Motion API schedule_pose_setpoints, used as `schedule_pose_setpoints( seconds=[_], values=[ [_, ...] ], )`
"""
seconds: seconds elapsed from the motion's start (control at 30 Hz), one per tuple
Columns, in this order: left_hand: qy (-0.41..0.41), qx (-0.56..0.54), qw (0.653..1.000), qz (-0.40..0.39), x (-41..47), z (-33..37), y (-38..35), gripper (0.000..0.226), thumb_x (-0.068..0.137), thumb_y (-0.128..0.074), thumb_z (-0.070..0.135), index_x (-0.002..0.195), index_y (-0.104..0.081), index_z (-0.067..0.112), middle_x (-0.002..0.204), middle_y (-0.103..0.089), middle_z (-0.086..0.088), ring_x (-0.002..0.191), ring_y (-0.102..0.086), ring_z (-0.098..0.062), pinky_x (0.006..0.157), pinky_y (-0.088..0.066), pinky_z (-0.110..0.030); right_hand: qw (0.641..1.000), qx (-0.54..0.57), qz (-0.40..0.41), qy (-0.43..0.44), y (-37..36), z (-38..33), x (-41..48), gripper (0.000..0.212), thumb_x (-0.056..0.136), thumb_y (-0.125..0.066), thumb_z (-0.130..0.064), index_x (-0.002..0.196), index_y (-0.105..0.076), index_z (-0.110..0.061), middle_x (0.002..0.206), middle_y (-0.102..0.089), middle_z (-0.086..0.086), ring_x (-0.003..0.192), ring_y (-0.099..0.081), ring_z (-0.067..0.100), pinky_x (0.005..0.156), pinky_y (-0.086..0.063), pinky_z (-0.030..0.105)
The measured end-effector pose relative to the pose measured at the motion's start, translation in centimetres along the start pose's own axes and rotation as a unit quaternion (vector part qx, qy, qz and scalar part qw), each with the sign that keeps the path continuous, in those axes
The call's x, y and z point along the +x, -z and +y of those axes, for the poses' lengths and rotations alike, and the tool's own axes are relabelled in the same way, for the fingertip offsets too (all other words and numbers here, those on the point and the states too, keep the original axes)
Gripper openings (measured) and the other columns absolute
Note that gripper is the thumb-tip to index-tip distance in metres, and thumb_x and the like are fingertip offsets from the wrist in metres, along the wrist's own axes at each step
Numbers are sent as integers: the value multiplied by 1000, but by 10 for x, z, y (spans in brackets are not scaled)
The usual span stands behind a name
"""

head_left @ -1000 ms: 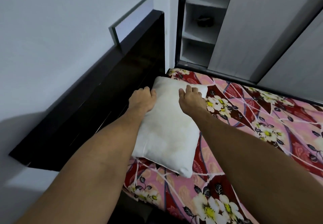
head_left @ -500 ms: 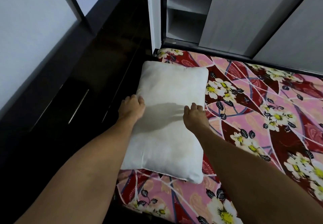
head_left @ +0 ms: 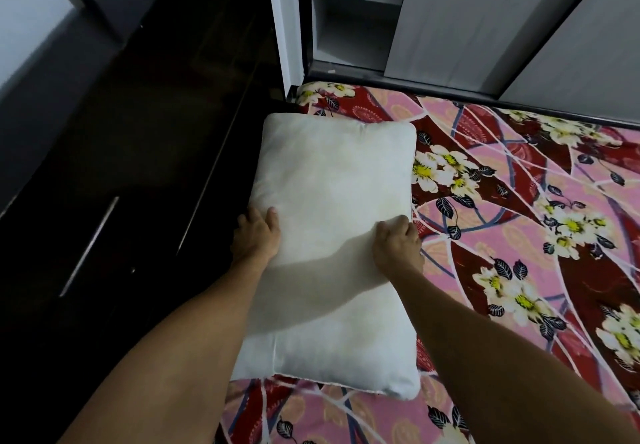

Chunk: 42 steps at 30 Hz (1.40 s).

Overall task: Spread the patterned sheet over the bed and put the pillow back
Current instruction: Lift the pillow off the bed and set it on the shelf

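Note:
A white pillow [head_left: 332, 201] lies flat at the head end of the bed, its long left edge against the dark headboard. The patterned sheet [head_left: 502, 235], pink and red with white flowers, covers the mattress around and under it. My left hand [head_left: 256, 235] grips the pillow's left edge about halfway along, fingers curled over the edge. On the pillow's right edge sits my right hand [head_left: 398, 246], fingers bent and pinching the fabric. Both forearms reach in from the bottom of the view.
A glossy dark headboard [head_left: 145, 173] with metal handles runs along the left. Grey wardrobe doors [head_left: 485, 21] and an open shelf [head_left: 349, 31] stand right against the bed's far edge. A pale wall [head_left: 24, 10] shows at top left.
My hands have slid from the pillow's far end back to its middle. The pillow now lies flatter and nearer the bed's far corner. My head has tilted down.

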<state>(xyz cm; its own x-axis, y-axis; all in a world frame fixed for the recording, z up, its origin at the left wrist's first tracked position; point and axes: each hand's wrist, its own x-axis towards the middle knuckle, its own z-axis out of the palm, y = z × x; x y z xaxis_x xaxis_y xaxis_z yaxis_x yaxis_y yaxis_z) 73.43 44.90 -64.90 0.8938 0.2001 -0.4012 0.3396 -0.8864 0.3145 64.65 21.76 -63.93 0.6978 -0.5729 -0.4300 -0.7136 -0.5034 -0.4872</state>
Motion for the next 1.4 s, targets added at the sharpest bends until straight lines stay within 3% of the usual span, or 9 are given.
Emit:
schedule_pose_setpoints(
  seconds=[0.07,0.17,0.3,0.47,0.6,0.73,0.87,1.03,1.4],
  values=[
    [33,-30,999,7,6,-1,-6,74,102,-25,58,158,-18,10,155,-32,-24,134,-41,-47,107,-36,-50,1000,4,-3,-23,-3,4,6,68,100,-35,-57,149,-24,-12,157,-30,17,143,-30,38,111,-31,58],
    [65,-61,996,15,17,0,-10,79,100,-24,63,155,-23,6,152,-37,-27,133,-42,-47,107,-35,-49,998,19,-13,-62,-5,10,13,78,96,-39,-63,152,-19,-12,152,-37,21,139,-37,42,111,-30,57],
    [65,-64,995,34,23,0,-11,76,101,-26,62,144,-39,0,143,-45,-30,128,-47,-47,104,-39,-48,991,58,-30,-120,-7,11,18,85,90,-45,-68,148,-25,-9,144,-44,21,131,-44,42,109,-34,56],
    [65,-90,989,99,18,12,-2,64,104,-27,53,127,-49,-3,131,-55,-32,117,-55,-49,94,-45,-48,983,143,-37,-112,2,12,21,74,93,-56,-59,138,-37,-3,135,-50,21,122,-51,41,102,-42,46],
    [32,-86,986,142,3,30,15,58,105,-30,48,124,-48,-4,127,-57,-33,113,-56,-51,90,-45,-49,975,200,-20,-94,19,7,12,64,94,-61,-51,133,-38,-5,131,-55,18,119,-55,40,92,-43,43],
    [1,-86,985,153,-11,54,40,57,105,-30,47,123,-50,-3,124,-59,-32,111,-57,-51,88,-46,-49,975,211,5,-73,48,3,-1,59,95,-60,-50,130,-38,-8,123,-58,15,116,-57,40,92,-46,44],
    [-32,-87,984,150,-33,94,72,58,104,-29,49,123,-50,-2,125,-59,-29,112,-57,-50,89,-46,-49,971,229,38,-66,97,0,-17,54,95,-59,-50,125,-39,-10,122,-58,15,106,-58,35,94,-47,44],
    [-96,-99,980,144,-74,166,114,58,104,-28,51,123,-50,1,125,-59,-25,112,-58,-46,88,-46,-48,964,242,94,-48,186,-1,-37,59,96,-60,-46,131,-41,-2,129,-59,21,118,-58,40,96,-45,44],
    [-230,-123,959,111,-234,346,190,62,103,-23,50,131,-50,2,131,-59,-22,118,-56,-41,93,-43,-45,931,282,229,-48,412,49,-111,61,97,-58,-47,132,-41,0,129,-60,22,119,-58,42,94,-43,41]
  ],
)
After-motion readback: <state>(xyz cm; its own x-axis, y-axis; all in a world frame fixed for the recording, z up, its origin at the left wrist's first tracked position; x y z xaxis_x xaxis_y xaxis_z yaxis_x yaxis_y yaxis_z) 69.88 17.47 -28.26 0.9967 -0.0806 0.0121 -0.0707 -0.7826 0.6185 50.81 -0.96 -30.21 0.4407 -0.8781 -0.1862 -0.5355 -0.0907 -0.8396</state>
